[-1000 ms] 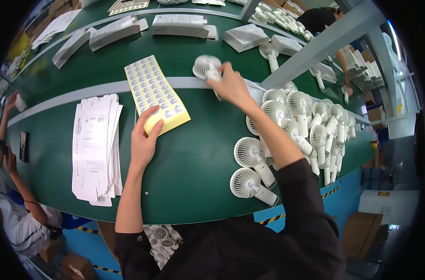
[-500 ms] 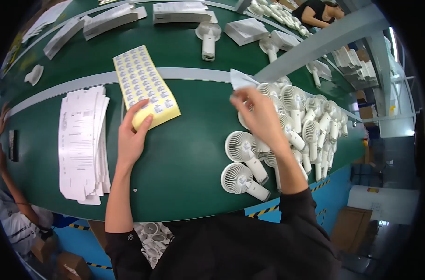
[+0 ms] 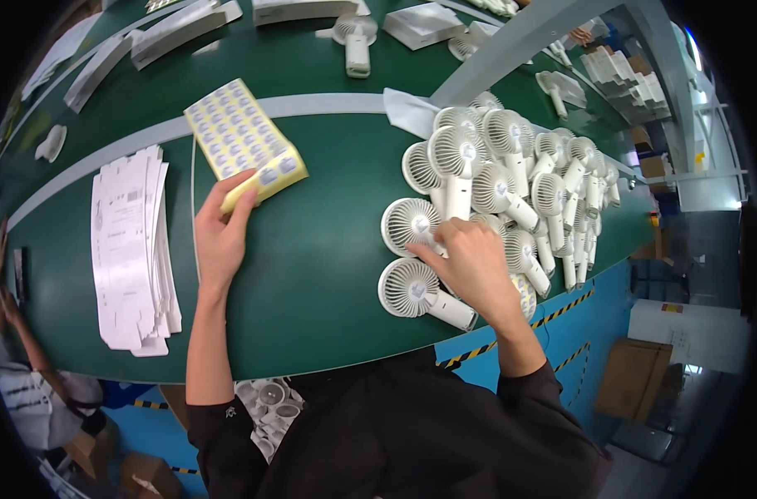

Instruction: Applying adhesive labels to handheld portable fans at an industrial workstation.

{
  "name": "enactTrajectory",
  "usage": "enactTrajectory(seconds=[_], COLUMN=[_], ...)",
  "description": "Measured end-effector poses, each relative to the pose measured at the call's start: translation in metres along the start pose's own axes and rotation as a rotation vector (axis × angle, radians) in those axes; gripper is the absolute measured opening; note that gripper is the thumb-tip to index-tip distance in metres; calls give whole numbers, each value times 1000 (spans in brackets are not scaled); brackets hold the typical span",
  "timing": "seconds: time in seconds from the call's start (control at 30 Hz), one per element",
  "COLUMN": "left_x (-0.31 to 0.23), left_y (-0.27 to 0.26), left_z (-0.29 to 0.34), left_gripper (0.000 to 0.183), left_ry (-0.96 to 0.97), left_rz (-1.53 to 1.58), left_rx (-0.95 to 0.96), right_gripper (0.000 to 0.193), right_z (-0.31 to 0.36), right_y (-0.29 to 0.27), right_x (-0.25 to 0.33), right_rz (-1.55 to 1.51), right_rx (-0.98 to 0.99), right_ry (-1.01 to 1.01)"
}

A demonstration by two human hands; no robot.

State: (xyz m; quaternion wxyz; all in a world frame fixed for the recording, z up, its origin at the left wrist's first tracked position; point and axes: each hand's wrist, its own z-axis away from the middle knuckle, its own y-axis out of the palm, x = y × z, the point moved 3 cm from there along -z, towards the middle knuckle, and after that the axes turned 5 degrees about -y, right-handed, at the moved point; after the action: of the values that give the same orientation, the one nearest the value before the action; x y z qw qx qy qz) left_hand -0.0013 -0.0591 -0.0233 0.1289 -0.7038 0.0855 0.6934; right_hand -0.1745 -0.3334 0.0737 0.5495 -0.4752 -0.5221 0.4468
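Observation:
My left hand [image 3: 222, 241] pinches the lower end of a yellow sheet of small printed stickers [image 3: 239, 125] between thumb and fingers; that end is bent upward. On the right, my right hand [image 3: 474, 262] is closed over the handle of a white handheld fan [image 3: 411, 226], with the thumb lying beside its round grille. The palm hides most of that handle. Just nearer to me is another handheld fan [image 3: 408, 288], lying flat. Many more white fans [image 3: 511, 187] are heaped beyond and to the right of this hand.
A stack of flat white cartons [image 3: 129, 249] lies left of the sticker sheet. White paper [image 3: 410, 112] rests behind the fans, beside a grey metal post [image 3: 511, 58]. Folded boxes [image 3: 183, 33] and a fan [image 3: 355, 46] sit across the grey strip. Another person's arm [image 3: 33, 337] is at far left.
My right hand has come down from the back of the fan heap onto a front fan. The sticker sheet's lower end has curled up in my left hand. The whole view has shifted slightly.

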Motion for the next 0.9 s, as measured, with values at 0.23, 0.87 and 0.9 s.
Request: enactTrajectory(seconds=[0.23,0.87,0.9], left_x=[3,-6,-5], left_y=[20,12,11], left_z=[5,1,1], left_gripper=[25,27,26], left_ry=[-18,150,147], left_rz=[84,-32,-36], left_rx=[-12,-219,-226], right_gripper=[37,51,47], right_z=[19,-142,-173], right_y=[16,52,57], right_x=[-8,-8,-10], right_rz=[96,-1094,-1218], right_rx=[7,214,217], right_ry=[-45,241,247])
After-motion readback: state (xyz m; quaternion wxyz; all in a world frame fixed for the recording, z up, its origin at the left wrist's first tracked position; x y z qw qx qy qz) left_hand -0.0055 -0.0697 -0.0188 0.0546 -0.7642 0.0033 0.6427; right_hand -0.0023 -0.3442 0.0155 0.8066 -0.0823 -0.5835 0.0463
